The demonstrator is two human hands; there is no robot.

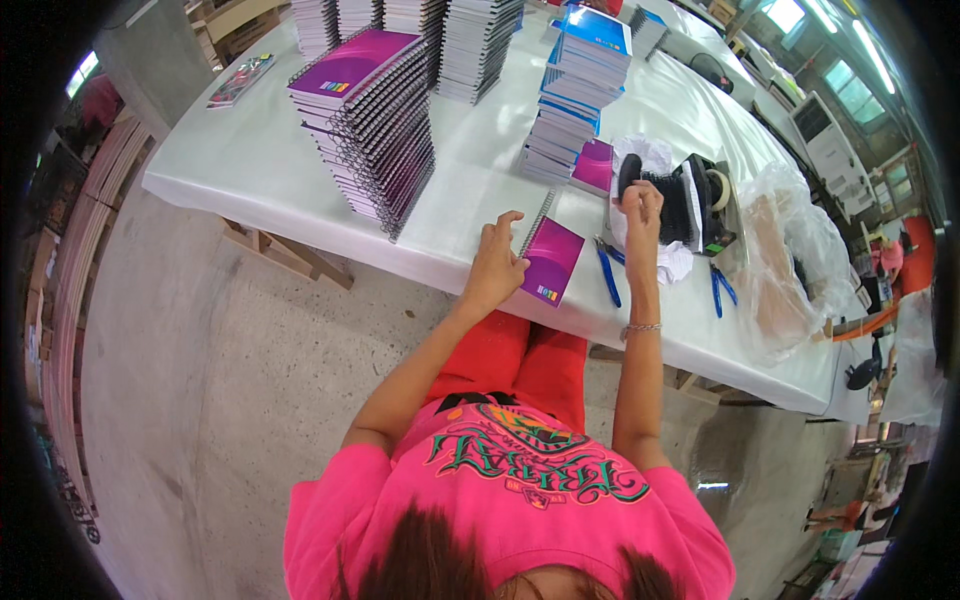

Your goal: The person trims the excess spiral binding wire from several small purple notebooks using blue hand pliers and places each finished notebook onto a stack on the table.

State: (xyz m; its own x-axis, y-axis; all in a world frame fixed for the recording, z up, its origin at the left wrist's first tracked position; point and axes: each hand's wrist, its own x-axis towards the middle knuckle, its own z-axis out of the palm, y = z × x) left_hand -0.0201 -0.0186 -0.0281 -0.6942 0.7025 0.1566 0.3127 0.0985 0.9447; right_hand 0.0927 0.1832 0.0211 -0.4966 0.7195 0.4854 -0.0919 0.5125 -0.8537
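Notebook between the hands: one purple spiral notebook (553, 262) lies flat at the centre of the frame, near the table's (455, 205) front edge; its long axis runs from upper right to lower left.
Wire coil: one (537, 222), along the notebook's left edge, projecting past its upper corner.
Left hand (495, 262): nearer of the two; the notebook lies just to its right. Fingers are bent and spread, with nothing visible between them; the thumb is at the cover's edge, contact uncertain.
Right hand (643, 203): fingertips drawn together, right of centre; the notebook lies to its lower left. I cannot tell whether it grasps anything.
Beside the right hand: one dark ribbed cylinder (676, 212); one tape roll (718, 190).
Blue-handled pliers: two, one left (608, 275) and one right (722, 290) of the cylinder.
Notebook stacks: one purple-topped (365, 125), upper left; one blue-topped (575, 95), upper centre; at least four behind.
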